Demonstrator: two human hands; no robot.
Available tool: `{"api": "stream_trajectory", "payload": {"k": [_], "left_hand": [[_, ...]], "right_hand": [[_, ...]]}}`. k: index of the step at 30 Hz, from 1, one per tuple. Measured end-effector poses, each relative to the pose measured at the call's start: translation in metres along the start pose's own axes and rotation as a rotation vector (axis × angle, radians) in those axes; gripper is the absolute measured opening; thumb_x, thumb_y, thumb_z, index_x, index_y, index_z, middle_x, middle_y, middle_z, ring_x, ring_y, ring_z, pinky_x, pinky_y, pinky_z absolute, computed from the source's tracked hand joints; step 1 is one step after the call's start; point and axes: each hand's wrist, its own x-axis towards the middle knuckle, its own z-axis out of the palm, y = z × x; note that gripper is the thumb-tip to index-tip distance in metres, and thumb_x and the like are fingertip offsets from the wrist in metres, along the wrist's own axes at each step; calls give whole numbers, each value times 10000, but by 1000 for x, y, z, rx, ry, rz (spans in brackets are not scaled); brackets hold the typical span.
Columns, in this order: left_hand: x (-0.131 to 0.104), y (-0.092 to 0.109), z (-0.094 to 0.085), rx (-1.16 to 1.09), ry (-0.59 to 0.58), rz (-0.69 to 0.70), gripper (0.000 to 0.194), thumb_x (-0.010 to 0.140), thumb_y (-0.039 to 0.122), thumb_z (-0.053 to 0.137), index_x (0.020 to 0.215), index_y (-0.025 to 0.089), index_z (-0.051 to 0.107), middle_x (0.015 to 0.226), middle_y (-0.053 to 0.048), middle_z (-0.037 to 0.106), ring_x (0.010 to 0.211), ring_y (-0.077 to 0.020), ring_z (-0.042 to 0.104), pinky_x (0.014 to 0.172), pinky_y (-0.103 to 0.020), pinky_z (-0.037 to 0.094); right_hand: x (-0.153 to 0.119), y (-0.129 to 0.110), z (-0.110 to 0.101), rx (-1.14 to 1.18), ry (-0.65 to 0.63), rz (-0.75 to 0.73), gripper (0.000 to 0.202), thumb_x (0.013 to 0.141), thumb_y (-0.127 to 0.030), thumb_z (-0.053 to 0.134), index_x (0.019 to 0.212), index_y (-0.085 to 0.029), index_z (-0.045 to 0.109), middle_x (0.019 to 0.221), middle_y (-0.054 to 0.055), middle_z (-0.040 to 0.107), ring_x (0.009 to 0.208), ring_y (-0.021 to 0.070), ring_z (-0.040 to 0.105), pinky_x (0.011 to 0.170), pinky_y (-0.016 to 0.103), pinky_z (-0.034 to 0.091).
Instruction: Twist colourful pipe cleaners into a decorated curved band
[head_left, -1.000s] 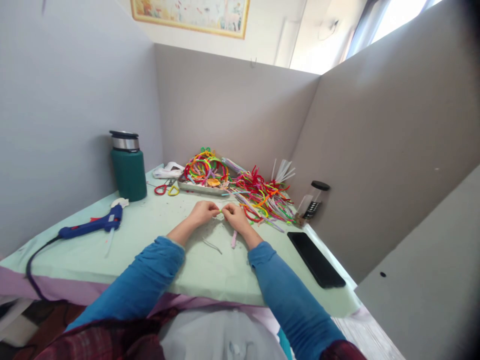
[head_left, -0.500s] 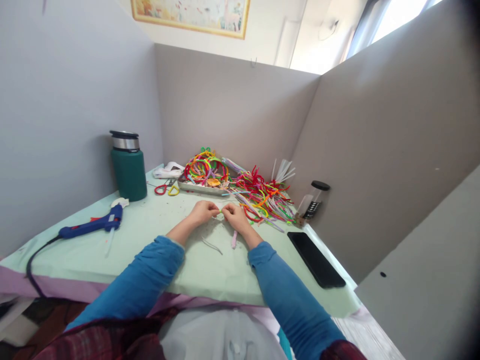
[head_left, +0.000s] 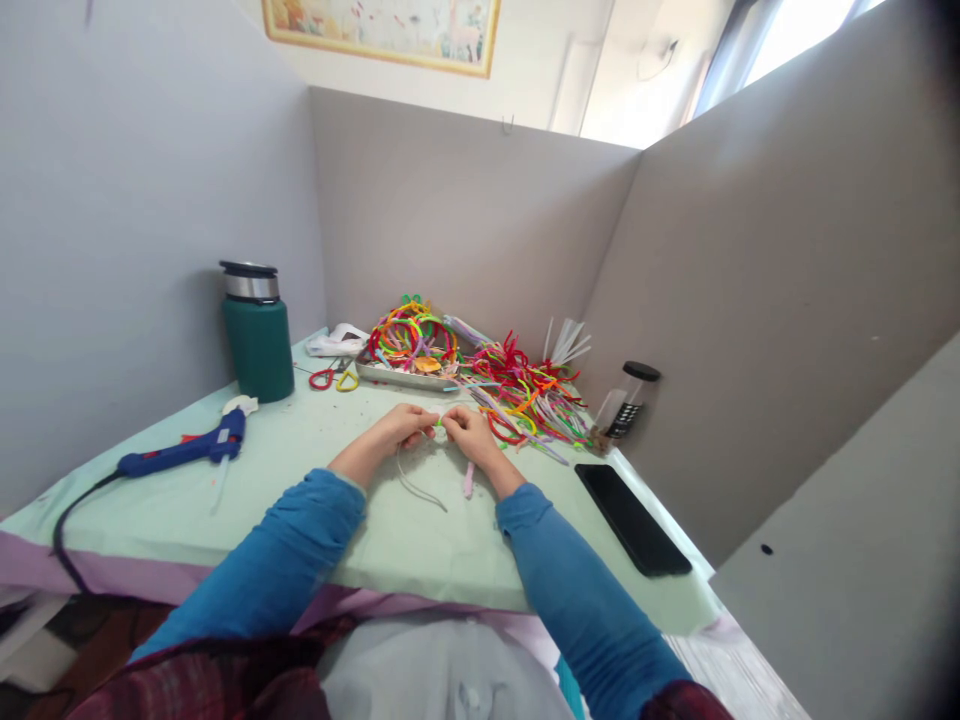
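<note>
My left hand (head_left: 406, 426) and my right hand (head_left: 467, 428) almost meet above the middle of the table, fingertips pinched. Between them is a small bright green piece (head_left: 439, 424), and both hands grip it; its exact shape is too small to tell. A thin grey cord (head_left: 421, 492) runs from below my left hand and curves across the cloth. Just under my right hand lies a small pink piece (head_left: 469, 482) with a rounded lower end.
Colourful pipe cleaners (head_left: 517, 380) are heaped behind my hands, beside a loaded metal tray (head_left: 405, 379). On the left are a green bottle (head_left: 259, 345), blue glue gun (head_left: 187, 452) and scissors (head_left: 322, 379). A black phone (head_left: 631, 520) and clear jar (head_left: 626, 405) are at the right.
My left hand has turned slightly and shifted a little, its curled fingers now showing more. More of the grey cord shows below it. My right hand is almost unmoved.
</note>
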Motion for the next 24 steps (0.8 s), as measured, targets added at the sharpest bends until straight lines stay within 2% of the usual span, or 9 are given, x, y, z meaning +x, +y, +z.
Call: {"api": "stream_trajectory", "payload": {"k": [5,10,15,24], "left_hand": [[2,1,0,-69,-51,-158,292,683,375,633,640,130,480,502,15,508,297,-12,242,317,-185,116],[2,3,-4,-111,-165,-259,256,740,328,535,588,138,453,441,40,415,283,-12,192,304,-183,93],[1,4,-6,-167,-272,-293,174,731,288,464,620,155,454,445,46,397,280,-24,149,289,-186,80],[1,3,-8,-200,-279,-278,111,703,222,401,618,162,442,410,48,371,254,-38,149,282,-191,86]], "right_hand": [[0,-2,0,0,-9,-12,141,740,-279,465,692,-171,542,535,-30,513,513,100,457,518,211,350],[-1,-4,0,22,-20,-23,142,742,-277,459,692,-171,541,529,-31,499,501,96,442,512,210,350],[-2,-6,0,42,-28,-29,140,741,-282,465,698,-175,543,533,-28,493,508,101,448,515,212,359],[-2,-6,0,101,-45,-66,130,739,-277,476,697,-173,540,534,-32,490,500,95,437,512,209,351]]}}
